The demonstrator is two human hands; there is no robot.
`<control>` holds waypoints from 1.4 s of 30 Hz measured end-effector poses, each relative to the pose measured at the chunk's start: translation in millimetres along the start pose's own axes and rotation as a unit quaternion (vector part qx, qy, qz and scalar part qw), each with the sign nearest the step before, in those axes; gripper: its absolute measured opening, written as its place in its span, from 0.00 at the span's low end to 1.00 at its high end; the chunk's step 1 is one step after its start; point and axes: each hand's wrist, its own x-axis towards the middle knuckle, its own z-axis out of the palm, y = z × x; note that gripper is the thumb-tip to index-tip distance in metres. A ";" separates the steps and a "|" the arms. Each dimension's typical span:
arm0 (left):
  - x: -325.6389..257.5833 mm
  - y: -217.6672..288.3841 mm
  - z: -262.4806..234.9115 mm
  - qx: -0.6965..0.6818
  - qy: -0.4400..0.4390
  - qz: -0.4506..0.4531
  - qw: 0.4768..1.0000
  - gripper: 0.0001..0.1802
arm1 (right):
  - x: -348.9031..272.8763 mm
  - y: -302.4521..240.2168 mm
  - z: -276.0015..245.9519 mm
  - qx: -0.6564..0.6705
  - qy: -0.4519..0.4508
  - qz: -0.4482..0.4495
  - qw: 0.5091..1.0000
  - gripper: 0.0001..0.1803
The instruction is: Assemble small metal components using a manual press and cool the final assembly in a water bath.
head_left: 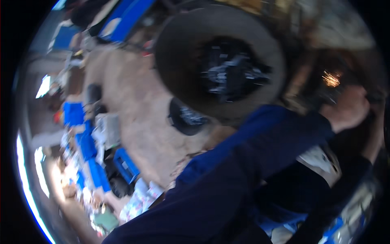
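From my head camera, everything smears with motion, yet my left hand (348, 109) shows near 3 o'clock, its fingers curled in like a fist; I cannot tell whether they grip something. Just above it, between 2 and 3 o'clock, orange sparks (331, 79) burst, and the thing they spring from is too dark and blurred to name. My right forearm (373, 143) rises from 4 o'clock, close to the dark rim of the view, and the hand at its end is too unclear for me to say whether it is clenched or released. Between my sleeves, just past 3 o'clock, lies a whitish cloth (319, 159). A big round basin (174, 55) fills 12 to 1 o'clock, shiny dark pieces (227, 73) in its middle; its lower edge sits near my left sleeve (280, 134), leaving little room there. Below that edge, near the centre, a small black tub (175, 116) holds more shiny bits. The widest room is the brown floor (130, 85) from 9 to 11 o'clock, bordered by blue boxes (84, 140) at 9 o'clock and a blue crate (126, 166) near 8.
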 end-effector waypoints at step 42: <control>16.2 19.5 -38.0 -0.042 -0.012 -0.002 0.999 0.16 | -5.4 -32.5 3.3 0.391 0.137 0.072 0.907 0.15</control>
